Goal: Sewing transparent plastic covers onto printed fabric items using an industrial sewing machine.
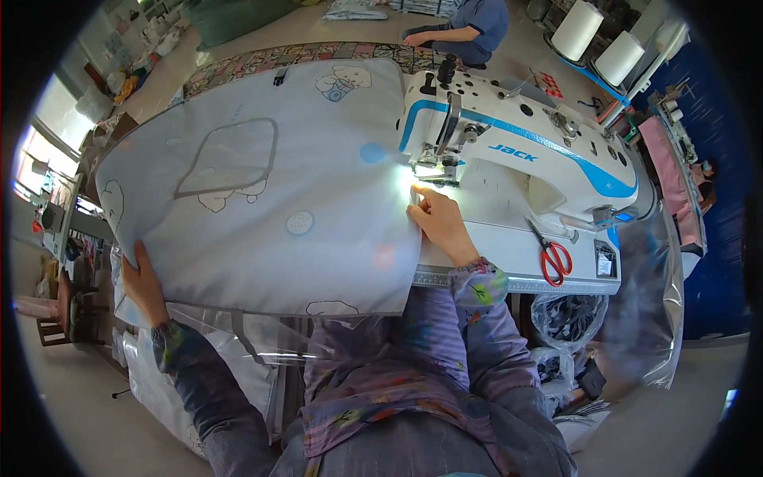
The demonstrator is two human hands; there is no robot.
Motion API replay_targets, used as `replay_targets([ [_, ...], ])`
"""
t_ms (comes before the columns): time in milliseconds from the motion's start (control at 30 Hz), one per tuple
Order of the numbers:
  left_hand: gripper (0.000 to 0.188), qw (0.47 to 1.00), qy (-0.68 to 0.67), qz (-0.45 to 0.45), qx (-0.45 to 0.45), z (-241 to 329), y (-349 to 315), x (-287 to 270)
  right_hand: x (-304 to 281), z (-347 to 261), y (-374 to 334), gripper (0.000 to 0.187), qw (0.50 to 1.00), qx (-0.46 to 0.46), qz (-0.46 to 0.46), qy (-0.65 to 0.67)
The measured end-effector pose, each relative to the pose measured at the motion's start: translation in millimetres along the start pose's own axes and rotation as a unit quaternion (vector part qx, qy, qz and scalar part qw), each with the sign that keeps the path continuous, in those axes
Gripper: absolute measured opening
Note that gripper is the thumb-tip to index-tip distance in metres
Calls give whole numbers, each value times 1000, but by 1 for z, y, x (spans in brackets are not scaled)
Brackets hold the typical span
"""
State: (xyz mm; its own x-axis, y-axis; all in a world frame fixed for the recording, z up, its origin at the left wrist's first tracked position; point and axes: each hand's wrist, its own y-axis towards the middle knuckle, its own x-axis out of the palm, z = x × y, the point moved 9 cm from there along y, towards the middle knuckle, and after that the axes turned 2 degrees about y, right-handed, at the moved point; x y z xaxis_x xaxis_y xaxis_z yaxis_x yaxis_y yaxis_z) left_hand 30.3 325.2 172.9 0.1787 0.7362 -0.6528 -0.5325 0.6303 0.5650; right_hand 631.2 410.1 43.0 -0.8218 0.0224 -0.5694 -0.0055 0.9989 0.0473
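One torso (pixel 413 441), two hands (pixel 445 224), one cloth (pixel 334 175)

Looks like a sewing workshop, judging by the white-and-blue industrial sewing machine (pixel 548 151) on a ruler-edged surface (pixel 493 203), white thread cones (pixel 577 30) raised beside it, red-handled scissors (pixel 548 250) and a printed fabric panel (pixel 342 199) at the lit stitching end (pixel 435 163). Also holds bagged dark strips (pixel 568 319) below.
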Motion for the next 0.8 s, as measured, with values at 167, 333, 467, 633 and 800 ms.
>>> replay_targets([
  [167,57,1000,9,-6,8,12,12,13,-1,-2,-1,48,1000,-15,11,-17],
  [333,57,1000,5,4,16,30,30,26,0,-2,-1,48,1000,13,-2,12],
  [467,57,999,20,15,37,44,46,36,1,-4,-2,49,999,34,-19,37],
  [633,58,997,9,40,70,48,62,55,2,-4,-3,49,998,41,-24,48],
  [800,59,993,20,67,94,56,73,70,-1,-9,-3,48,1000,14,-11,1],
])
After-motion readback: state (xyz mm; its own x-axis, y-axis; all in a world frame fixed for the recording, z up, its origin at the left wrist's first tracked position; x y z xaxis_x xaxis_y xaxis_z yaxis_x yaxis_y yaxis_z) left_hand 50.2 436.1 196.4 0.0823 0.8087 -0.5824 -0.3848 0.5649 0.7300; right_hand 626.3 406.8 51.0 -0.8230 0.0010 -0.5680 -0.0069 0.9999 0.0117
